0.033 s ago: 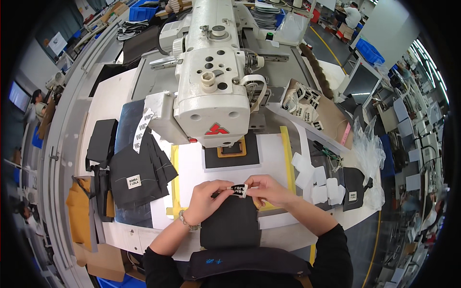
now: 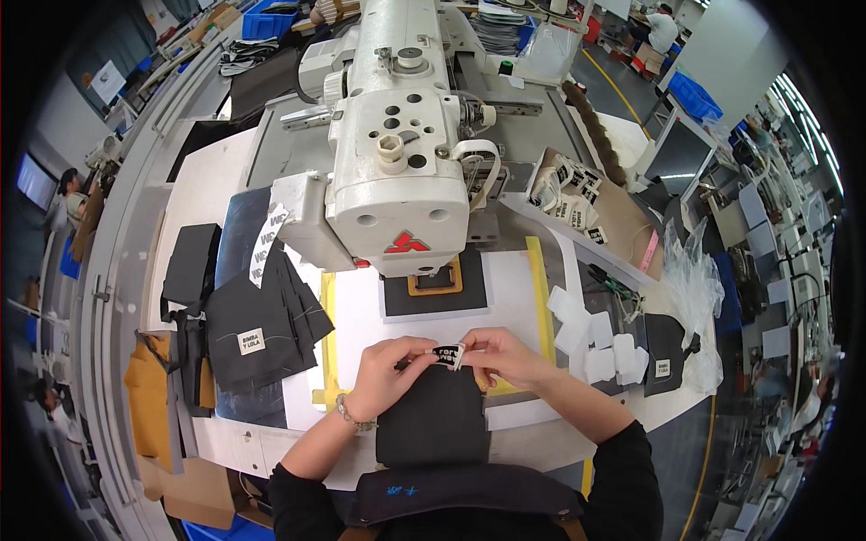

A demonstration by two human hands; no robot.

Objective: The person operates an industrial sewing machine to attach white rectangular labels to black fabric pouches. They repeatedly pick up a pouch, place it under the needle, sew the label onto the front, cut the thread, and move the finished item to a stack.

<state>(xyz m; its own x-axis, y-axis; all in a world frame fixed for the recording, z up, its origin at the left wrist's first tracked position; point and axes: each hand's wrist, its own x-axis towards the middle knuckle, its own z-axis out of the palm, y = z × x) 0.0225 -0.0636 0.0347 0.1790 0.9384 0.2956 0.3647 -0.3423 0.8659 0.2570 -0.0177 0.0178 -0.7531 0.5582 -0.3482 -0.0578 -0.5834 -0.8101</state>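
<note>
Between my two hands is a small black-and-white fabric label (image 2: 448, 355), curled, with its edges pinched at the fingertips. My left hand (image 2: 390, 374), with a bracelet at its wrist, grips the label's left end between thumb and fingers. Its right end is pinched by my right hand (image 2: 505, 358). Directly below them lies a dark grey fabric piece (image 2: 433, 422), its lower end near my lap. Beyond my hands, under the head of a white sewing machine (image 2: 397, 203), a yellow-edged frame (image 2: 436, 287) rests over dark fabric.
Labelled dark fabric pieces (image 2: 257, 329) are stacked at left, near mustard fabric (image 2: 147, 397). An open cardboard box (image 2: 622, 236) at right holds several labels. White cards (image 2: 600, 347), snips (image 2: 613, 284), a plastic bag (image 2: 693, 298) and another labelled piece (image 2: 663, 347) lie close by.
The label has tilted slightly between my fingers, showing more of its printed face. Both hands stay nearly in place.
</note>
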